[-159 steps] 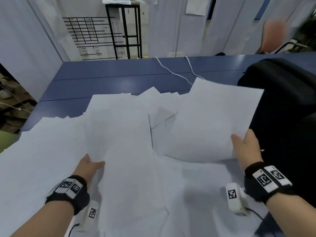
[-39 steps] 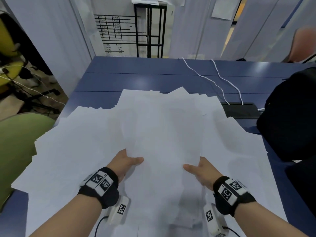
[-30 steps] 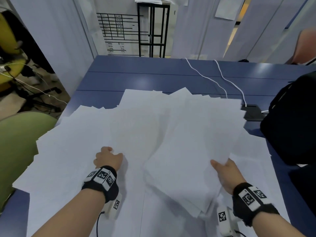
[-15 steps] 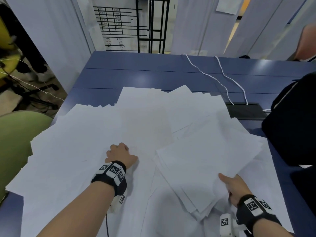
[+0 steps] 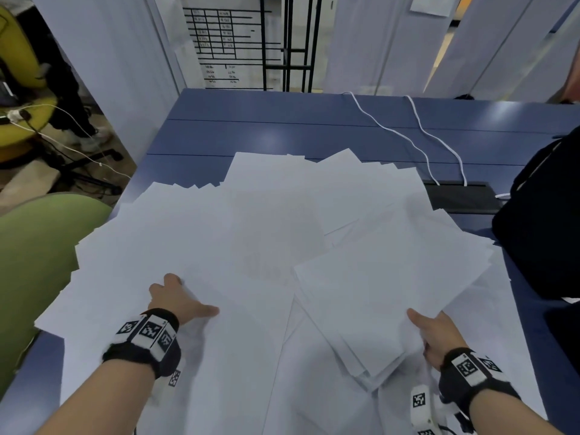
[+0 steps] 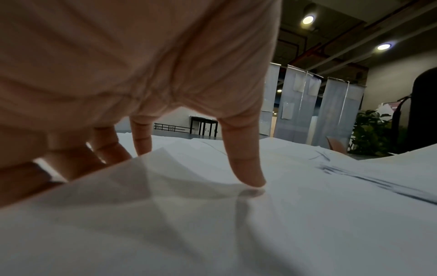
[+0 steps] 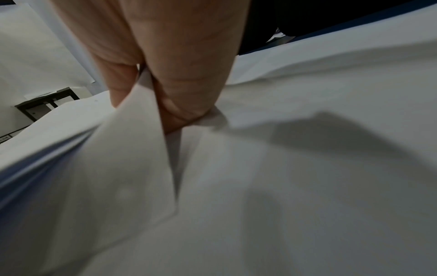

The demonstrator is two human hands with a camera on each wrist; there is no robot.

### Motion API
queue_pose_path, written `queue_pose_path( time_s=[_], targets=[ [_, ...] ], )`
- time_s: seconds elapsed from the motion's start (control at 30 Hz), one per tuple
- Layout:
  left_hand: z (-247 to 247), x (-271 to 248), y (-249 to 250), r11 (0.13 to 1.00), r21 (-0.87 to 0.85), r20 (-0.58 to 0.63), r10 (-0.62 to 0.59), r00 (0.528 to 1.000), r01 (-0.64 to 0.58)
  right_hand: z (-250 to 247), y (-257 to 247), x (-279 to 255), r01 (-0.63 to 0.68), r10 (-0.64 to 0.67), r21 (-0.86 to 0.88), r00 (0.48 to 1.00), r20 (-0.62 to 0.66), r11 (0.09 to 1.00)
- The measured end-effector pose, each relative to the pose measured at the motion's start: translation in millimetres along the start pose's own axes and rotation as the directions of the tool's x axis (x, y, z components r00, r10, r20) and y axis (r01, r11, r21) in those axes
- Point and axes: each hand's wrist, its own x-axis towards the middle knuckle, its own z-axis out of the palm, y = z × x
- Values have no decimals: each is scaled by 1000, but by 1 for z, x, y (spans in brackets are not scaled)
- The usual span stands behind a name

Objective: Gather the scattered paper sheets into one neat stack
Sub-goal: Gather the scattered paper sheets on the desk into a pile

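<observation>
White paper sheets [image 5: 251, 215] lie fanned out and overlapping across the blue table [image 5: 282, 133]. My right hand [image 5: 439, 334] grips the near corner of a thick bundle of sheets [image 5: 392, 284], thumb on top and fingers hidden beneath. The right wrist view shows that right hand [image 7: 151, 97] pinching the bundle [image 7: 106, 168]. My left hand [image 5: 180, 301] sits on the left part of the spread. In the left wrist view the thumb of the left hand [image 6: 196, 164] presses on a loose sheet [image 6: 212, 214], whose raised edge hides the fingertips behind it.
A black bag [image 5: 546, 230] stands at the table's right side, close to the bundle. Two white cables [image 5: 408, 142] run to a black cable port [image 5: 461, 199] behind the papers. A green chair [image 5: 37, 246] is at the left edge. Bare table lies beyond the sheets.
My left hand released the bundle and moved left onto the spread, where it now pinches a sheet edge. My right hand carried the bundle to the right and lowered it.
</observation>
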Motion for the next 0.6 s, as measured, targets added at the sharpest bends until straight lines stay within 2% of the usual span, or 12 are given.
queue_pose_path(
  time_s=[0.17,0.3,0.47,0.6],
  targets=[
    [-3,-2,-21,993,-16,115,115,987,-114,1,1,-3,21,-23,-50,999,-36,999],
    [-2,-1,-35,956,-244,108,196,975,-165,-2,-6,-7,-7,3,-74,999,-54,997],
    [-9,8,-47,866,-493,1,94,996,-81,-16,-17,-9,-6,-1,-115,998,-62,993],
    [-15,12,-43,718,-695,-17,16,1000,-24,-25,-28,-16,14,-21,-103,998,-66,995]
  ],
)
